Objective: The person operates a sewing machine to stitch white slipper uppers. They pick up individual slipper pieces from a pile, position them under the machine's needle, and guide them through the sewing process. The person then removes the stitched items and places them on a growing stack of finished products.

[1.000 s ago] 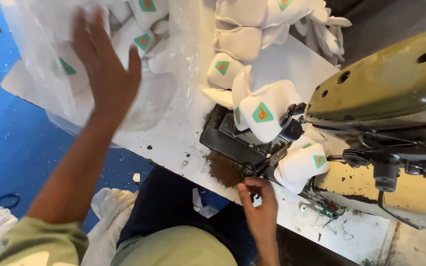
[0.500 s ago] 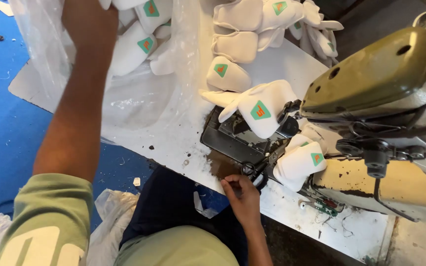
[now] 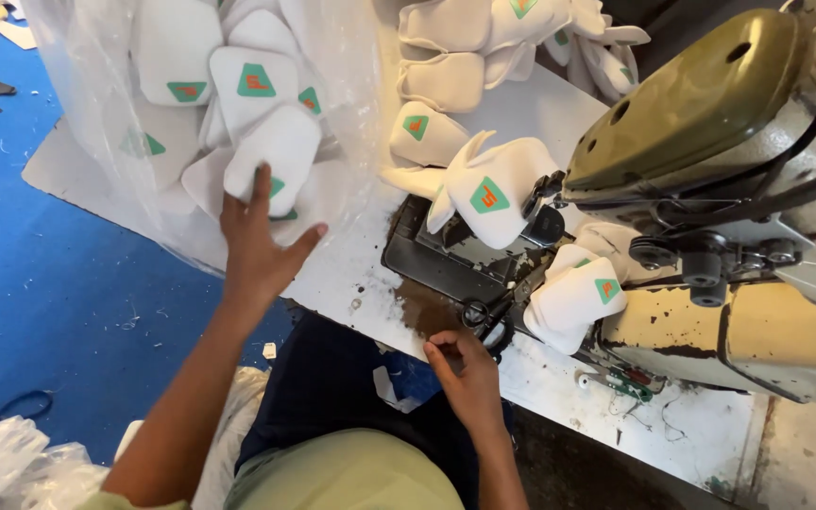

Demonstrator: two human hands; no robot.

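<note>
My left hand (image 3: 259,247) reaches into a clear plastic bag (image 3: 96,123) and grips a white padded piece (image 3: 276,156) with a green triangular label, thumb spread to the right. Several more such pieces (image 3: 191,57) lie inside the bag. My right hand (image 3: 465,376) rests at the table's near edge, fingers curled against the black handles of a pair of scissors (image 3: 485,316); whether it holds them is hidden. Two labelled white pieces (image 3: 488,194) (image 3: 573,297) sit by the needle area of an olive-green sewing machine (image 3: 701,104).
The white table (image 3: 351,274) is worn and stained brown near the machine's dark base plate (image 3: 436,260). More white pieces (image 3: 465,47) are piled at the back. Blue floor (image 3: 40,293) lies to the left, with crumpled plastic (image 3: 2,463) at the lower left.
My left hand went up deep into the bag, then came back down towards me with a white piece. My right hand rose from below the edge to the scissors.
</note>
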